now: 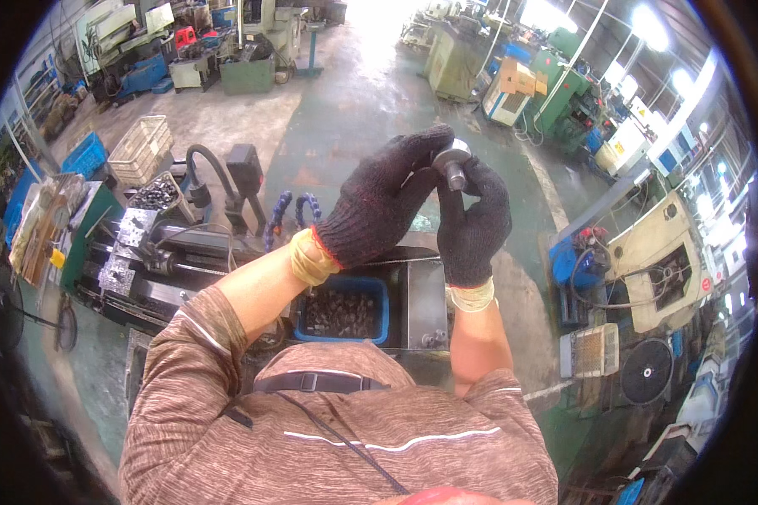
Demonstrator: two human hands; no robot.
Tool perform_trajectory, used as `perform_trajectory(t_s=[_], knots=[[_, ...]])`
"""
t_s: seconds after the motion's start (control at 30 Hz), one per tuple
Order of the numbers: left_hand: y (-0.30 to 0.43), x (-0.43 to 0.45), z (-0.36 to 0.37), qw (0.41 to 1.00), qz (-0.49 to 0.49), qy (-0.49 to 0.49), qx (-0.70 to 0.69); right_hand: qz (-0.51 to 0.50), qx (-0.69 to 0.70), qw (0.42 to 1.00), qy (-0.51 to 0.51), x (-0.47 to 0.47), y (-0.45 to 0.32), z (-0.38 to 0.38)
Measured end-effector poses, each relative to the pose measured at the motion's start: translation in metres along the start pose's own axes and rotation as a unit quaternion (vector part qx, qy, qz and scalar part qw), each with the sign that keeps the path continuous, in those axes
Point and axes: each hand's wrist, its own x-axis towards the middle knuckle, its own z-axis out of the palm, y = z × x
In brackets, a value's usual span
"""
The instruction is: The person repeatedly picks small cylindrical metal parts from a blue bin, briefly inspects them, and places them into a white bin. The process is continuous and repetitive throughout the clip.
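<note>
A small turned metal part (453, 165) with a wide collar and a stub shaft is held up in front of me, between both hands. My left hand (385, 196), in a black knit glove over a yellow inner glove, pinches it from the left at the collar. My right hand (475, 224), gloved the same way, has its fingers around it from the right. The gloves hide some of the part. Below my forearms sits a blue plastic bin (385, 310) of small metal pieces. A flat metal surface (426, 293) beside it carries several small metal parts (436, 339).
To the left lies a lathe-like machine (129, 237) with blue segmented coolant hoses (281, 214) and a black lamp arm (211, 161). Behind it are a crate of metal parts (158, 192) and a cream crate (140, 148). A floor fan (647, 372) stands at right.
</note>
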Motion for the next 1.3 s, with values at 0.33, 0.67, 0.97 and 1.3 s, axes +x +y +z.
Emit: perform_trajectory(t_s=[0.33, 0.67, 0.97, 1.3], knots=[[0.001, -0.011, 0.021, 0.996, -0.07, -0.045, 0.031, 0.023, 0.008, 0.999, -0.023, -0.018, 0.027, -0.013], [-0.019, -0.133, -0.016, 0.884, -0.436, -0.165, 0.035, 0.446, 0.027, 0.814, -0.372, -0.193, 0.183, -0.049], [0.031, -0.306, -0.104, 0.74, -0.665, 0.092, 0.05, 0.433, -0.205, 0.722, -0.499, -0.367, 0.258, -0.087], [0.065, -0.379, -0.14, 0.676, -0.555, 0.299, 0.382, 0.427, -0.159, 0.699, -0.551, -0.382, 0.255, -0.077]])
